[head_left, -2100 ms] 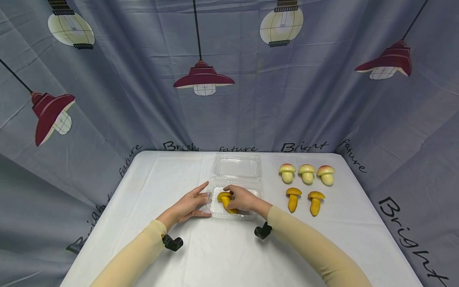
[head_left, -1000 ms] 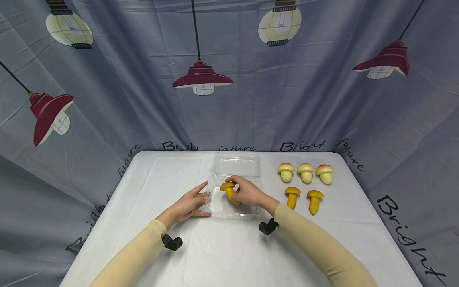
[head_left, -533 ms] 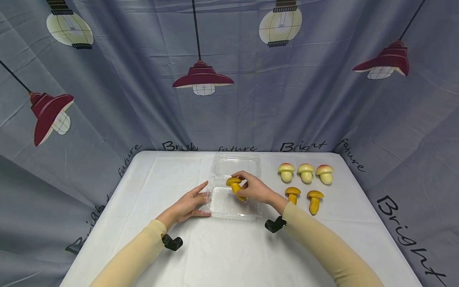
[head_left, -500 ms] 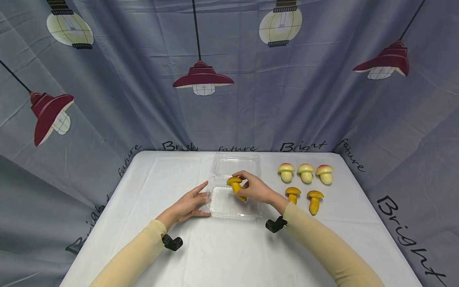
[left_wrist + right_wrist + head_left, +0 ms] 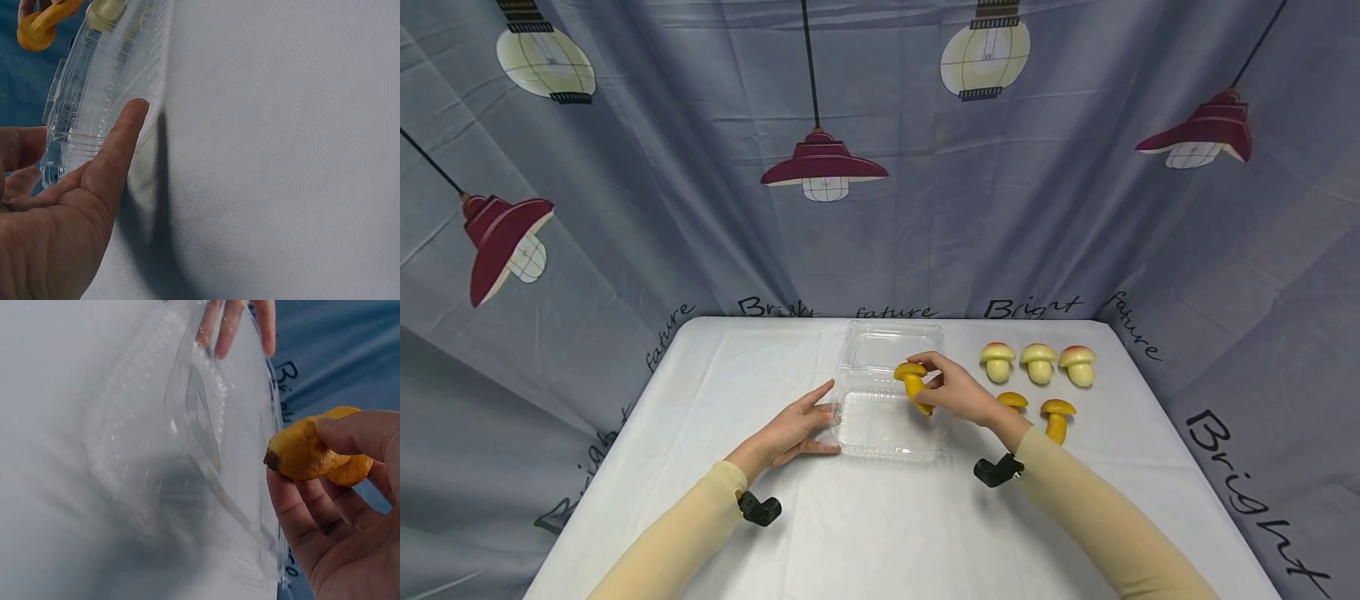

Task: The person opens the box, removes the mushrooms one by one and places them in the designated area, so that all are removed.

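Observation:
My right hand [image 5: 957,390] holds a yellow toy mushroom [image 5: 913,385] by its stem, above the right side of a clear plastic clamshell box [image 5: 880,429]. In the right wrist view the thumb and fingers pinch the mushroom [image 5: 303,450], its dark stem end pointing left. The box lies with its lid [image 5: 891,343] folded back and nothing inside its base. My left hand [image 5: 793,429] rests at the box's left side, fingers spread and touching its edge. In the left wrist view the straight thumb of this hand [image 5: 69,219] lies along the box wall [image 5: 94,119].
On the right of the white table [image 5: 850,533] stand three pale mushrooms in a row, one of them a red-capped mushroom [image 5: 1078,365]. Nearer lie two yellow mushrooms, one in plain sight [image 5: 1057,417], the other partly hidden by the right wrist. A printed curtain [image 5: 880,250] hangs behind.
My right hand has lifted the yellow mushroom out of the box base and moved it up and to the right. The left hand has stayed at the box's left edge.

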